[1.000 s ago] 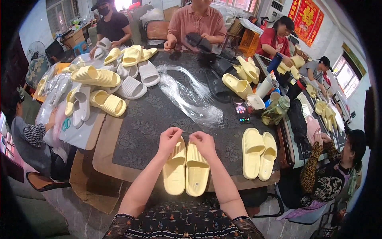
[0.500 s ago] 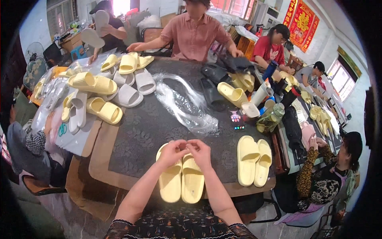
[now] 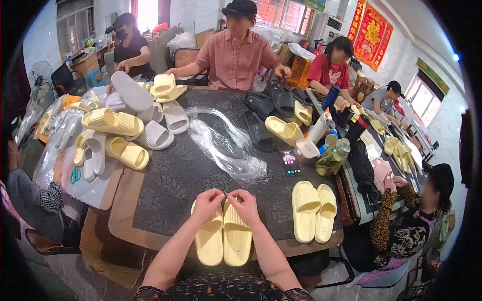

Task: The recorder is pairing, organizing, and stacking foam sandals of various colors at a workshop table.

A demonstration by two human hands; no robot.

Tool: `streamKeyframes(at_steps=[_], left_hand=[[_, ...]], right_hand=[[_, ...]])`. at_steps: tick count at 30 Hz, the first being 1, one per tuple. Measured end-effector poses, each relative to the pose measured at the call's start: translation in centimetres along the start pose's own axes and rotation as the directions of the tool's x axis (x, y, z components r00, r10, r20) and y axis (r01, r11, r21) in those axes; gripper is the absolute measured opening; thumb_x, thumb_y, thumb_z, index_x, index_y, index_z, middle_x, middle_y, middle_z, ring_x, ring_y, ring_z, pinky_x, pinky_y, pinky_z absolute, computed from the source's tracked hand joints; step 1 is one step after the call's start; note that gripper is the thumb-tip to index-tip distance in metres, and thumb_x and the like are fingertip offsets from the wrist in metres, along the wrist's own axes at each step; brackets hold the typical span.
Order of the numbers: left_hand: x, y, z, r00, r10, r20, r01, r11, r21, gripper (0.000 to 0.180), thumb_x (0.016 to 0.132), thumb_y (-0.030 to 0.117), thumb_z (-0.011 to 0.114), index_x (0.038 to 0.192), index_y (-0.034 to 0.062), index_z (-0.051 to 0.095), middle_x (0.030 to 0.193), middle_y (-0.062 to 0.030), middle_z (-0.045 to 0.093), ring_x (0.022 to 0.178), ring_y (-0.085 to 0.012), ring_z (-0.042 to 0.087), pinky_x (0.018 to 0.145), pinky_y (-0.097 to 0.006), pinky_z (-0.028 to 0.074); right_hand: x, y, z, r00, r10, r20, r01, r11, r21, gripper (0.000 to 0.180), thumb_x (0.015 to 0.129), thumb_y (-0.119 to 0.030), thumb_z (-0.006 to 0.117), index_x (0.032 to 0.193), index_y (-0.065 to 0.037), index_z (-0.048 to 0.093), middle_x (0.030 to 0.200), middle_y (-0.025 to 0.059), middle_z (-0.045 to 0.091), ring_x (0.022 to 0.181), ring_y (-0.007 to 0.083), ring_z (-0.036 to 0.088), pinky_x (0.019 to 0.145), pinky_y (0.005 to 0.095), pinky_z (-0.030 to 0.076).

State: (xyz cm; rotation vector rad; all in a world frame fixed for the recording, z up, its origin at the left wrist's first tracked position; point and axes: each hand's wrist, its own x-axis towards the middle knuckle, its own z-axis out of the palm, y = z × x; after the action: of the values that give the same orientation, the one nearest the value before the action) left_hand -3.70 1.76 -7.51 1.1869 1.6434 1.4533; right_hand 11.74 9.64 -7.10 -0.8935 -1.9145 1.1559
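The single head camera looks down and forward from above the table [image 3: 165,185], close to both hands, and its fisheye view bends the room's edges.

A dark patterned tabletop [image 3: 165,190] carried the work, with a bundle of clear plastic ties [image 3: 226,145] near its middle. Nearer than the bundle lay a yellow slipper pair [image 3: 223,238], a second yellow pair [image 3: 312,210] to its right. Left of the bundle sat heaped yellow and white slippers [image 3: 120,135]; right of it, black slippers [image 3: 268,108] and a phone [image 3: 290,161].
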Motion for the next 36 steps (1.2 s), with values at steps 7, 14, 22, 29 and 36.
streamKeyframes(at_steps=[7,14,22,29,36], left_hand=[[0.2,-0.1,0.0,0.999,0.030,0.027,-0.030,0.999,-0.022,0.015,0.089,0.015,0.067,0.095,0.0005,0.068,0.074,0.0018,0.062,0.067,-0.0047,0.053,0.059,-0.023,0.043],[0.7,-0.6,0.1,1.000,-0.015,0.008,0.016,0.987,-0.157,0.015,0.089,0.012,0.067,0.097,-0.0002,0.070,0.080,0.0035,0.065,0.072,-0.0035,0.055,0.063,-0.021,0.044],[0.1,0.9,-0.1,0.994,-0.105,-0.031,0.099,0.983,-0.157,0.016,0.087,0.013,0.071,0.097,0.0005,0.072,0.078,0.0026,0.066,0.071,-0.0030,0.055,0.063,-0.021,0.044],[0.1,0.5,-0.7,0.999,-0.034,-0.020,0.032,0.995,-0.095,0.016,0.087,0.014,0.070,0.095,0.0007,0.072,0.078,0.0021,0.067,0.071,-0.0039,0.056,0.063,-0.022,0.046],[0.3,1.0,-0.5,0.992,-0.118,0.049,0.124,0.981,-0.148,0.016,0.088,0.016,0.069,0.093,0.0007,0.072,0.079,0.0013,0.068,0.072,-0.0040,0.058,0.065,-0.021,0.047]], right_hand=[[0.1,0.2,0.0,1.000,0.013,0.028,-0.014,1.000,0.012,0.014,0.084,-0.013,0.072,0.092,-0.002,0.069,0.083,0.0019,0.065,0.075,0.0074,0.058,0.068,0.0236,0.046],[0.5,0.8,0.0,0.995,0.093,0.039,-0.098,0.983,0.154,0.016,0.086,-0.014,0.071,0.095,-0.001,0.070,0.079,-0.0019,0.067,0.070,0.0039,0.057,0.064,0.0207,0.046],[0.4,1.3,0.1,0.991,0.125,0.056,-0.134,0.974,0.185,0.014,0.082,-0.014,0.074,0.091,-0.004,0.071,0.080,0.0026,0.066,0.070,0.0086,0.058,0.065,0.0257,0.048],[0.0,0.5,0.3,0.999,0.033,0.029,-0.034,0.997,0.062,0.013,0.081,-0.014,0.074,0.089,-0.004,0.070,0.080,0.0041,0.065,0.072,0.0122,0.058,0.067,0.0278,0.047],[0.2,0.6,0.1,0.996,0.060,0.066,-0.069,0.987,0.148,0.012,0.082,-0.013,0.072,0.088,-0.003,0.068,0.078,0.0019,0.064,0.072,0.0101,0.057,0.066,0.0265,0.046]])
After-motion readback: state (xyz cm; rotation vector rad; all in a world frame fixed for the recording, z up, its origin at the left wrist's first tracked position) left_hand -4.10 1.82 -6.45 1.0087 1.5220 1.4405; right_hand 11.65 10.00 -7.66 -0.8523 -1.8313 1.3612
